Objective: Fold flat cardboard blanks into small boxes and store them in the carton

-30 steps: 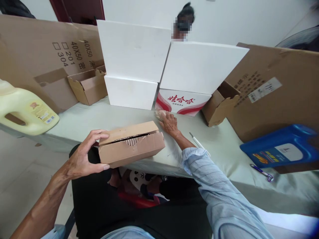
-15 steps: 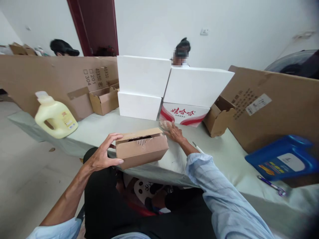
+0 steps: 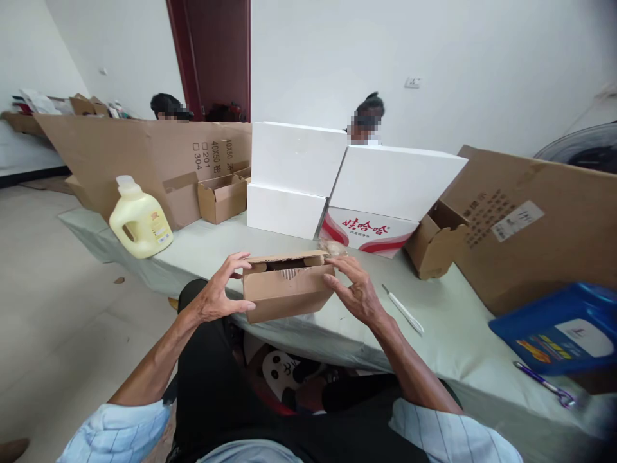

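Observation:
A small brown cardboard box [image 3: 284, 289] with its top flap partly open rests at the near edge of the table [image 3: 448, 334]. My left hand [image 3: 219, 294] grips its left end, thumb in front and fingers over the top. My right hand [image 3: 354, 289] holds the right end, fingers curled on the top corner. A crumpled clear plastic piece [image 3: 332, 247] lies on the table just behind the box.
A white pen-like tool [image 3: 403, 308] lies right of my right hand. White foam boxes [image 3: 337, 180], open cartons [image 3: 222, 196] [image 3: 434, 241], large cardboard sheets [image 3: 540, 218], a yellow jug [image 3: 139, 218], a blue container [image 3: 563, 328] and a purple tool [image 3: 544, 384] surround the table. Two people sit behind the boxes.
My right hand left the plastic piece behind the box and came back onto the box's right end. The camera tilted up, showing more of the room.

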A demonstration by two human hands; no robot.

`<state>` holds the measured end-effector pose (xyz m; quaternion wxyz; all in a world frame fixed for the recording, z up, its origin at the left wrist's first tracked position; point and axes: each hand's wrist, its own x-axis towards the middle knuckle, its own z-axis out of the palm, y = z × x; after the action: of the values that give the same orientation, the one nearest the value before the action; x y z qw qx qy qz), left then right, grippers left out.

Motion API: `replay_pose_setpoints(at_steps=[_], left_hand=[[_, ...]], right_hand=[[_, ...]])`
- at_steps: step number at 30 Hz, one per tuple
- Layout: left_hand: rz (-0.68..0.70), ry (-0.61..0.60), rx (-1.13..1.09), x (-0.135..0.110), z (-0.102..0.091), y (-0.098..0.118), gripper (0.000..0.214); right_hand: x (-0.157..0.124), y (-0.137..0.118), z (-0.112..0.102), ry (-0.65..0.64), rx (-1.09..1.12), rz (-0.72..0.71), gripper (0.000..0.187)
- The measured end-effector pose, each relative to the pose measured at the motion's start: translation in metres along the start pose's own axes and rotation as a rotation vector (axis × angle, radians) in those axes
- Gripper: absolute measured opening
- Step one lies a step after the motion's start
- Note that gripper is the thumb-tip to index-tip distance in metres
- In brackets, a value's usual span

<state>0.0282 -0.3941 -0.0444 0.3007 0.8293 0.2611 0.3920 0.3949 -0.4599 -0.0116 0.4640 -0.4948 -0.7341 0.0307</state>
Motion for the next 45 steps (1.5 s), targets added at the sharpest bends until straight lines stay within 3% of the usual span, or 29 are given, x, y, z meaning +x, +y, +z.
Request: replay_pose_setpoints(at_steps=[3, 9, 12, 19, 23, 26, 29, 35, 40, 45], left_hand=[[0.027, -0.098, 0.094, 0.002, -0.006, 0.008, 0.066], [0.018, -0.200, 0.162, 0.012, -0.016, 0.015, 0.115], [0.010, -0.272, 0.190, 0.015, -0.021, 0.019, 0.126], [-0.057, -0.541, 0.282, 0.034, -0.031, 0.025, 0.132], [-0.029, -0.622, 0.310, 0.047, -0.035, 0.020, 0.128], [0.010, -0.634, 0.306, 0.052, -0.037, 0.022, 0.121], [0.041, -0.592, 0.289, 0.054, -0.039, 0.027, 0.113], [0.028, -0.379, 0.111, 0.047, -0.034, 0.014, 0.100], [-0.017, -0.149, -0.024, 0.039, -0.012, -0.001, 0.095], [-0.047, 0.137, -0.087, 0.040, 0.019, -0.013, 0.097]], right_hand=[[0.004, -0.006, -0.003, -0.069, 0.007, -0.044, 0.036], [-0.007, -0.020, -0.011, -0.074, 0.074, -0.026, 0.024], [-0.016, -0.036, -0.020, -0.165, 0.118, -0.020, 0.018], [-0.013, -0.051, -0.029, -0.472, -0.027, -0.198, 0.019], [-0.007, -0.051, -0.026, -0.502, -0.250, -0.285, 0.038], [-0.007, -0.053, -0.026, -0.514, -0.332, -0.341, 0.041], [-0.015, -0.051, -0.027, -0.436, -0.301, -0.350, 0.043], [-0.038, -0.031, -0.024, 0.005, -0.109, -0.179, 0.056], [-0.054, -0.015, -0.011, 0.253, -0.028, -0.062, 0.054], [-0.066, -0.016, -0.003, 0.407, 0.028, 0.091, 0.053]])
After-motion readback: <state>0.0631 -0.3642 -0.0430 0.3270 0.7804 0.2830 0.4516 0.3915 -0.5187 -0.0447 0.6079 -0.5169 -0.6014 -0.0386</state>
